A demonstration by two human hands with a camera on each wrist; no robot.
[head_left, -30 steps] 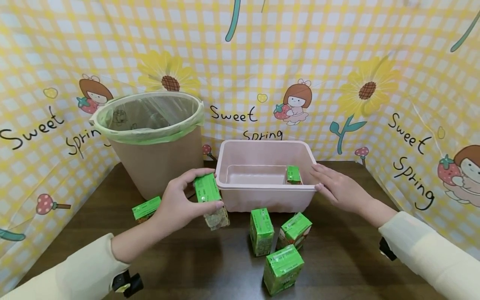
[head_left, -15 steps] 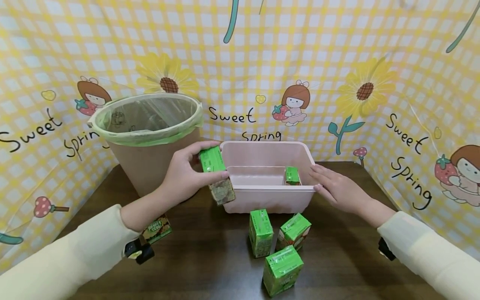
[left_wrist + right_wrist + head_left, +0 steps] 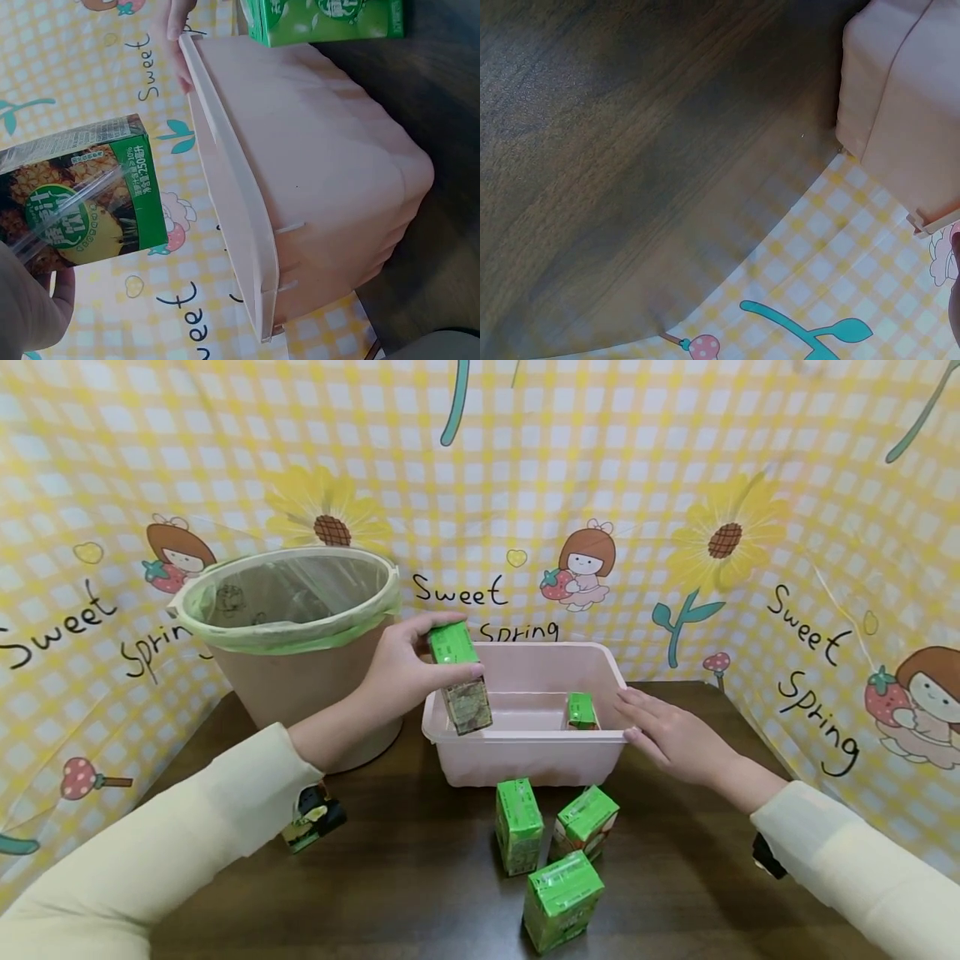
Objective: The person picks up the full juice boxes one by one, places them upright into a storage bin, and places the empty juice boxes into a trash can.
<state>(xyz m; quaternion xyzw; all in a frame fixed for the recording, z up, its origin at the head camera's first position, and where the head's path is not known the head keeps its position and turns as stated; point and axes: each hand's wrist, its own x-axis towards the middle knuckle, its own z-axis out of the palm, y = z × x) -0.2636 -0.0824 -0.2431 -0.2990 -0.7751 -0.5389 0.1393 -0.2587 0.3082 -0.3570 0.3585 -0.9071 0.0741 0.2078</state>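
My left hand (image 3: 405, 670) grips a green juice box (image 3: 468, 706) between thumb and fingers, tilted over the left front rim of a pink plastic bin (image 3: 525, 763). The left wrist view shows a pineapple picture on the juice box (image 3: 97, 202) and a clear-wrapped straw along its side. With fingers fairly straight, my right hand (image 3: 675, 735) rests at the bin's right rim. Inside the bin, one juice box (image 3: 581, 712) stands at the right end. In the right wrist view only a sliver of the hand shows, at the right edge.
Three juice boxes, one left (image 3: 519, 827), one right (image 3: 587, 821) and one nearer (image 3: 564, 902), stand before the bin on the dark wooden table (image 3: 420, 893). Another box (image 3: 298, 840) is mostly hidden behind the left wrist. A lined waste bin (image 3: 300, 685) stands back left.
My left hand has lifted the juice box up and rightward, from beside the pink bin to over its left front rim. The right hand stays at the right rim.
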